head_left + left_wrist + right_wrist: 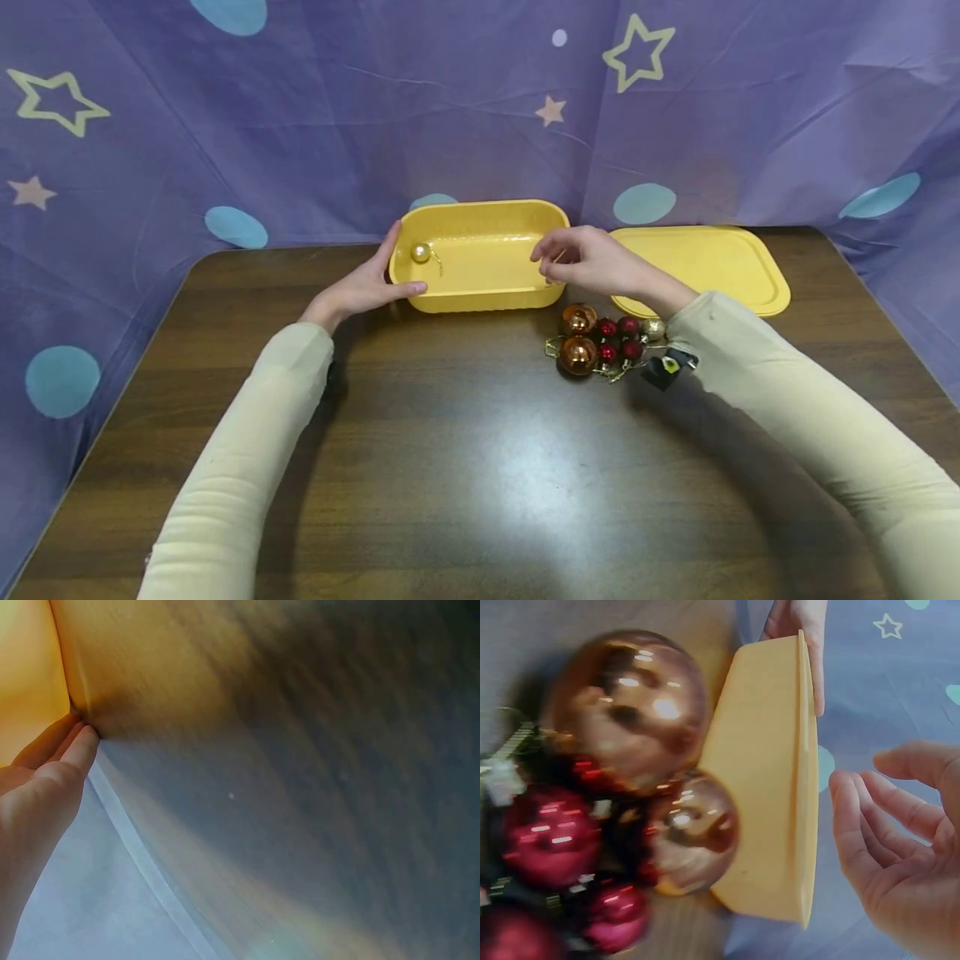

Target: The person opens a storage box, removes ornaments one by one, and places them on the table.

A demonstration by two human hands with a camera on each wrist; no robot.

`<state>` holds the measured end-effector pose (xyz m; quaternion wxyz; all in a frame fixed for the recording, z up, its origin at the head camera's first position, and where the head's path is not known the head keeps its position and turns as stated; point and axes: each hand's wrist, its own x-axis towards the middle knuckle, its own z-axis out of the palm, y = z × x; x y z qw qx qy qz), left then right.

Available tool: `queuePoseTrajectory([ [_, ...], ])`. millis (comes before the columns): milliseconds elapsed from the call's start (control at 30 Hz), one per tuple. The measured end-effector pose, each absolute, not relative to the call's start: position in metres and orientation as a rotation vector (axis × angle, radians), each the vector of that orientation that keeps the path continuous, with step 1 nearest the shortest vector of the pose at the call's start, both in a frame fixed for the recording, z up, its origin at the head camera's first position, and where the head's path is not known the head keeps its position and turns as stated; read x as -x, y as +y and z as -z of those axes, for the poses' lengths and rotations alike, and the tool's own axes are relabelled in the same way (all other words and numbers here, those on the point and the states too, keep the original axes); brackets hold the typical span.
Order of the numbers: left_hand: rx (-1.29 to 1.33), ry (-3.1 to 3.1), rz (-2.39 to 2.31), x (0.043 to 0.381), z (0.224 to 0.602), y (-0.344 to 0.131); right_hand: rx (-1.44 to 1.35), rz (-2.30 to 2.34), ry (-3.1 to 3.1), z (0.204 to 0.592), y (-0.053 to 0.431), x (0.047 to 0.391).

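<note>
A yellow plastic container [487,302] stands at the back of the table. My left hand [360,283] holds its left end, thumb over the front corner of the rim and fingers along the outer side. Inside, at the left, lies a shiny pale gold bauble [421,252] with a gold string. Above the container's right end is my right hand [592,258], fingers loosely bent, thumb apart, with nothing visible between them in the right wrist view. Below that hand on the table are two copper baubles [578,356], several red baubles [607,353] and a glittery gold bauble [652,328].
A yellow lid [705,267] lies flat to the right of the container, partly behind my right forearm. Close behind the table hangs a purple curtain [465,108] with stars and dots. The brown wooden table [450,467] extends toward me.
</note>
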<state>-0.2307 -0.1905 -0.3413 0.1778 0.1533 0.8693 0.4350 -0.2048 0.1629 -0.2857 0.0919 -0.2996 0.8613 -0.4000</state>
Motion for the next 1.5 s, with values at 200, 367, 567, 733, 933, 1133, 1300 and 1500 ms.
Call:
queuePoseTrajectory([
  [200,-0.414,2.446,-1.237,0.227,0.341,-0.192,0.951,1.099,2.572,0.276,0.137,0.223],
  [367,-0.396,2.436,-1.238,0.225,0.342,-0.190,0.991,1.041,2.579,0.273,0.120,0.235],
  [567,-0.413,2.439,-1.252,0.228,0.340,-0.184,0.928,1.050,2.535,0.276,0.102,0.247],
  [733,-0.409,2.420,-1.255,0.228,0.339,-0.180,0.914,1.064,2.465,0.281,0.086,0.254],
  [933,-0.392,2.413,-1.246,0.227,0.335,-0.180,0.943,1.071,2.398,0.283,0.070,0.262],
  [1133,-0.421,2.425,-1.254,0.229,0.338,-0.182,0.933,1.064,2.334,0.295,0.051,0.270],
  [1300,-0.427,2.424,-1.251,0.229,0.340,-0.182,0.931,1.061,2.321,0.300,0.040,0.271],
  [1500,-0.458,2.419,-1.245,0.227,0.338,-0.180,0.800,1.160,2.258,0.306,0.030,0.271],
])
